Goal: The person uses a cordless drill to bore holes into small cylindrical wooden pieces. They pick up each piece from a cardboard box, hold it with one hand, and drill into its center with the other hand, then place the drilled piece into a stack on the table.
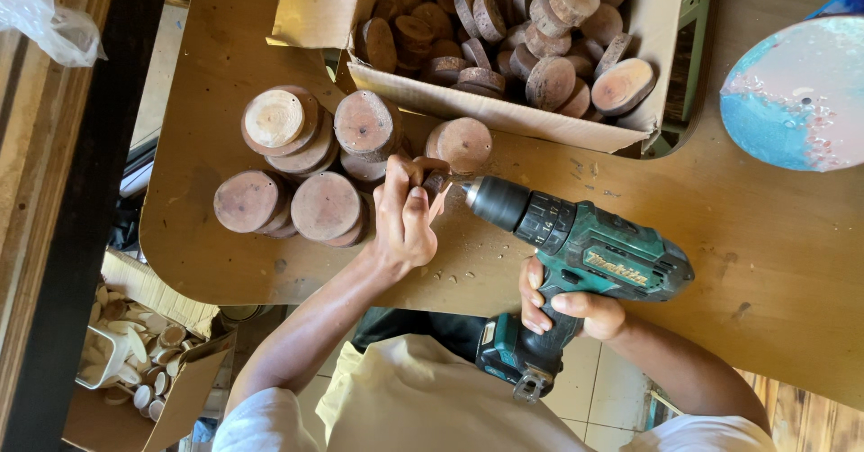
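Observation:
My left hand (405,218) grips a small round wood slice (435,179) on edge against the brown tabletop (774,236). My right hand (567,306) holds the handle of a teal and black cordless drill (576,245). Its chuck points left, and the bit meets the slice at my left fingertips. Stacks of round wood slices (310,159) stand just left of and behind my left hand.
An open cardboard box (504,114) full of wood slices sits at the back. A blue and white round object (796,96) is at the right edge. Below the table on the left, a box (135,362) holds pale small pieces. Sawdust specks lie near the drill.

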